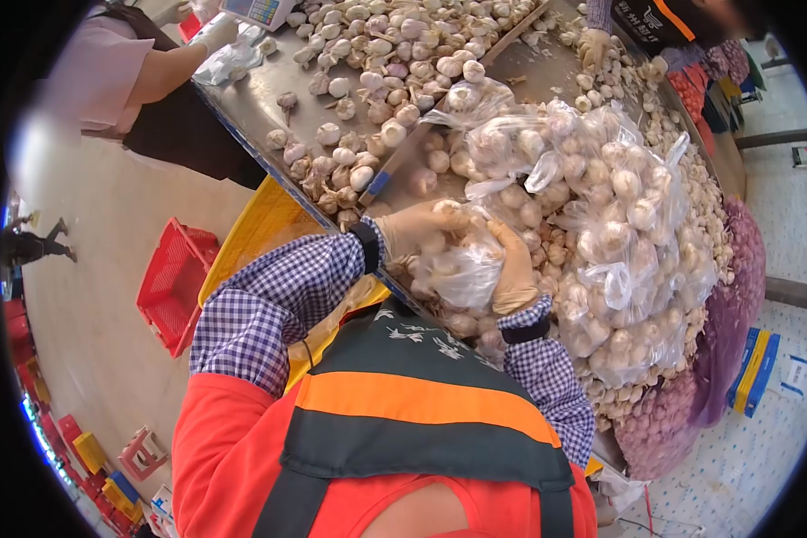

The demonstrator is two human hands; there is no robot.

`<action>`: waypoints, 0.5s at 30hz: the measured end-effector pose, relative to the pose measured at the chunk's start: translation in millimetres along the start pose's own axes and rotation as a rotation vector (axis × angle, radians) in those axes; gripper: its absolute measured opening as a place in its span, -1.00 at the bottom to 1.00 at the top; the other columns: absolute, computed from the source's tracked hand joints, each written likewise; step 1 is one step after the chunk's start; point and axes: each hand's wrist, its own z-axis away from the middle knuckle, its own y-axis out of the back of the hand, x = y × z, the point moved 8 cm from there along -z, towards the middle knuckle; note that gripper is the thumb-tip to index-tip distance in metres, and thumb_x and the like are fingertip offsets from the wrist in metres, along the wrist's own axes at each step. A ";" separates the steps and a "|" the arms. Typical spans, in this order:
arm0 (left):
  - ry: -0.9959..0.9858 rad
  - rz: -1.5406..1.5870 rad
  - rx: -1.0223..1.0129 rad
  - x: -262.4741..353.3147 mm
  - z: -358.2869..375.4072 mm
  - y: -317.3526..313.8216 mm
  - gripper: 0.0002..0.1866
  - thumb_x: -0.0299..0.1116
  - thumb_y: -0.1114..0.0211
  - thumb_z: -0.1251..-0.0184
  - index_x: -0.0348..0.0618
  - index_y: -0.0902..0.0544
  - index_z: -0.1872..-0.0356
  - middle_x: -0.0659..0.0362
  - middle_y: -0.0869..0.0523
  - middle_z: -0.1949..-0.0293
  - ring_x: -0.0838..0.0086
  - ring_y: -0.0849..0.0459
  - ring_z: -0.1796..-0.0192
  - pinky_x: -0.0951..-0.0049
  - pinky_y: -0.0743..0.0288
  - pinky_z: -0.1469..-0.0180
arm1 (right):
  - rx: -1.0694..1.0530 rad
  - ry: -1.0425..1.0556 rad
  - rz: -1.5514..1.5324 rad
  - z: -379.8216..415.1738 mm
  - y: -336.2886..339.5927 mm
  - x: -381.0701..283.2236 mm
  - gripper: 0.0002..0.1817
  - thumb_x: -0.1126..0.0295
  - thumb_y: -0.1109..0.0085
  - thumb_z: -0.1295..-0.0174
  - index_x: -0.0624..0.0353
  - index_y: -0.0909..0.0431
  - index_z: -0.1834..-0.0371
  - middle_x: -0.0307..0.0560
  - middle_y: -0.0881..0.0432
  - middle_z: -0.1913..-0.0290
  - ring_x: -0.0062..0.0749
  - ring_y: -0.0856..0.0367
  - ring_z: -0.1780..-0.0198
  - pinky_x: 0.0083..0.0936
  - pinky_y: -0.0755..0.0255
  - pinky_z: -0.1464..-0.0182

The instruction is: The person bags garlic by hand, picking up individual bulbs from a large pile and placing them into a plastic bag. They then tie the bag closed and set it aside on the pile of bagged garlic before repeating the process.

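Note:
A clear plastic bag (pixel 462 269) with garlic bulbs in it stands in front of me at the near edge of the metal table (pixel 269 103). My left hand (pixel 417 226), in a pale glove, reaches over the bag's mouth with its fingers closed round a garlic bulb (pixel 448 209). On the bag's right side my right hand (pixel 514 269), also gloved, grips the plastic; its thumb is partly hidden. Just to the right lies a heap of filled, knotted bags of garlic (pixel 614 215) on top of loose bulbs.
Loose garlic (pixel 394 54) covers the table's far side, split by a divider (pixel 394 170). A scale (pixel 258 11) stands at the far left. One person's arm (pixel 166 72) and another's gloved hand (pixel 594 47) work nearby. A red crate (pixel 175 282) and a yellow one (pixel 247 238) stand left.

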 end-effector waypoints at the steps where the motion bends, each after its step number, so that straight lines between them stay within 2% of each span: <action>1: 0.007 -0.002 -0.007 -4.3 -1.5 -7.7 -0.65 -0.11 -0.34 -0.37 -0.16 -0.59 0.04 0.25 -0.65 0.25 0.52 -0.63 0.20 0.49 -0.55 0.08 | -0.061 -0.119 -0.174 12.0 -12.3 -2.1 -0.67 0.32 0.05 -0.42 0.31 -0.56 -0.06 -0.01 -0.68 0.11 -0.36 -0.69 0.12 -0.44 -0.62 0.06; 2: 0.032 0.188 0.065 -6.1 0.2 -19.1 -0.63 -0.05 -0.28 -0.40 -0.13 -0.58 0.01 0.27 -0.64 0.22 0.54 -0.62 0.18 0.50 -0.55 0.09 | -0.171 -0.202 -0.327 21.0 -22.8 -6.7 -0.64 0.25 0.09 -0.44 0.30 -0.56 -0.03 0.02 -0.68 0.08 -0.28 -0.70 0.11 -0.36 -0.62 0.01; 3: 0.057 0.375 0.136 -8.9 -0.7 -24.7 -0.60 0.00 -0.22 -0.44 -0.11 -0.56 -0.03 0.28 -0.63 0.18 0.55 -0.60 0.17 0.51 -0.55 0.09 | -0.164 -0.192 -0.330 21.9 -21.0 -7.2 -0.64 0.25 0.09 -0.44 0.30 -0.56 -0.03 0.02 -0.68 0.08 -0.28 -0.70 0.11 -0.36 -0.62 0.01; 4: 0.015 0.463 0.031 -19.0 -13.3 -26.1 -0.55 0.08 -0.10 -0.49 -0.07 -0.53 -0.08 0.31 -0.60 0.13 0.59 -0.59 0.14 0.54 -0.54 0.11 | -0.139 -0.157 -0.321 20.7 -19.0 -8.6 -0.61 0.23 0.14 -0.46 0.28 -0.53 -0.11 -0.03 -0.67 0.07 -0.31 -0.69 0.12 -0.41 -0.62 0.05; 5: 0.018 0.459 0.020 -22.7 -17.6 -25.8 -0.55 0.08 -0.10 -0.49 -0.07 -0.53 -0.08 0.31 -0.60 0.13 0.59 -0.59 0.14 0.54 -0.54 0.11 | -0.116 -0.121 -0.311 19.3 -16.7 -11.3 -0.58 0.21 0.18 -0.48 0.26 -0.50 -0.18 -0.08 -0.67 0.07 -0.35 -0.68 0.13 -0.45 -0.62 0.10; 7: -0.038 0.611 -0.121 -23.4 -21.2 -29.9 -0.54 0.10 -0.07 -0.51 -0.08 -0.53 -0.08 0.34 -0.59 0.15 0.63 -0.58 0.14 0.57 -0.53 0.14 | -0.102 -0.118 -0.309 18.1 -14.0 -12.8 -0.57 0.21 0.18 -0.48 0.27 -0.49 -0.20 -0.08 -0.67 0.07 -0.35 -0.68 0.14 -0.45 -0.62 0.09; 8: -0.034 0.622 -0.117 -24.0 -23.1 -30.9 -0.53 0.11 -0.04 -0.52 -0.09 -0.53 -0.08 0.34 -0.60 0.21 0.63 -0.60 0.22 0.60 -0.53 0.19 | -0.091 -0.128 -0.307 18.2 -12.9 -11.1 -0.56 0.21 0.17 -0.48 0.27 -0.47 -0.22 -0.08 -0.68 0.07 -0.35 -0.68 0.14 -0.46 -0.62 0.08; 9: -0.034 0.623 -0.116 -24.8 -22.7 -31.5 -0.53 0.11 -0.04 -0.52 -0.09 -0.53 -0.08 0.34 -0.60 0.21 0.63 -0.60 0.22 0.60 -0.53 0.19 | -0.083 -0.141 -0.304 18.4 -12.4 -9.5 -0.55 0.20 0.17 -0.48 0.27 -0.46 -0.24 -0.07 -0.68 0.07 -0.35 -0.68 0.14 -0.47 -0.62 0.08; 11: 0.009 0.651 -0.084 -26.0 -19.1 -32.2 -0.53 0.12 -0.02 -0.52 -0.07 -0.54 -0.07 0.35 -0.57 0.34 0.64 -0.53 0.43 0.63 -0.47 0.34 | -0.118 -0.172 -0.284 22.6 -17.6 -13.5 -0.57 0.22 0.15 -0.47 0.28 -0.48 -0.21 -0.08 -0.69 0.07 -0.37 -0.68 0.14 -0.48 -0.61 0.08; 12: 0.004 0.650 -0.081 -23.2 -17.9 -32.9 -0.53 0.12 -0.02 -0.52 -0.07 -0.54 -0.07 0.35 -0.57 0.34 0.64 -0.53 0.43 0.63 -0.47 0.34 | -0.153 -0.199 -0.267 23.6 -20.6 -15.4 -0.58 0.23 0.13 -0.46 0.29 -0.50 -0.19 -0.08 -0.69 0.08 -0.38 -0.68 0.14 -0.50 -0.61 0.09; 13: 0.011 0.660 -0.015 -23.8 -17.0 -30.5 -0.52 0.14 -0.01 -0.52 -0.06 -0.54 -0.07 0.36 -0.54 0.40 0.64 -0.43 0.51 0.63 -0.40 0.41 | -0.156 -0.201 -0.265 19.1 -11.7 -13.3 -0.58 0.23 0.13 -0.46 0.29 -0.50 -0.19 -0.08 -0.69 0.08 -0.38 -0.68 0.14 -0.50 -0.61 0.09; 14: 0.020 0.670 0.050 -24.6 -15.8 -29.8 -0.51 0.15 -0.01 -0.51 -0.05 -0.54 -0.07 0.37 -0.50 0.45 0.65 -0.34 0.59 0.63 -0.34 0.48 | -0.095 -0.050 -0.079 9.3 10.9 -17.4 -0.60 0.23 0.10 -0.45 0.28 -0.53 -0.14 -0.08 -0.69 0.11 -0.39 -0.68 0.16 -0.50 -0.61 0.12; 15: 0.018 0.670 0.049 -13.9 -9.0 -42.7 -0.51 0.15 -0.01 -0.51 -0.05 -0.54 -0.07 0.37 -0.50 0.45 0.65 -0.34 0.59 0.63 -0.34 0.48 | -0.032 0.102 0.107 6.8 17.9 -28.5 -0.62 0.22 0.07 -0.43 0.28 -0.55 -0.09 -0.08 -0.68 0.13 -0.39 -0.68 0.18 -0.50 -0.61 0.14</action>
